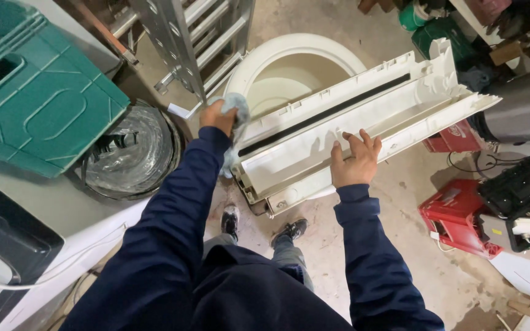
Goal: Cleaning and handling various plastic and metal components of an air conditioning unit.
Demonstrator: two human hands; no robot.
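My left hand (217, 116) has its grip closed on a pale blue cloth (235, 110), pressed at the near end of the long white plastic cover (351, 116); my right hand (356, 160) lies flat with fingers spread on the cover's lower edge — grip open, nothing clasped. The cover lies tilted across the rim of a white round tub (289, 49), above the concrete floor (400, 245); a green crate (32, 104) stands to the left, a red case (455, 214) to the right — both well apart.
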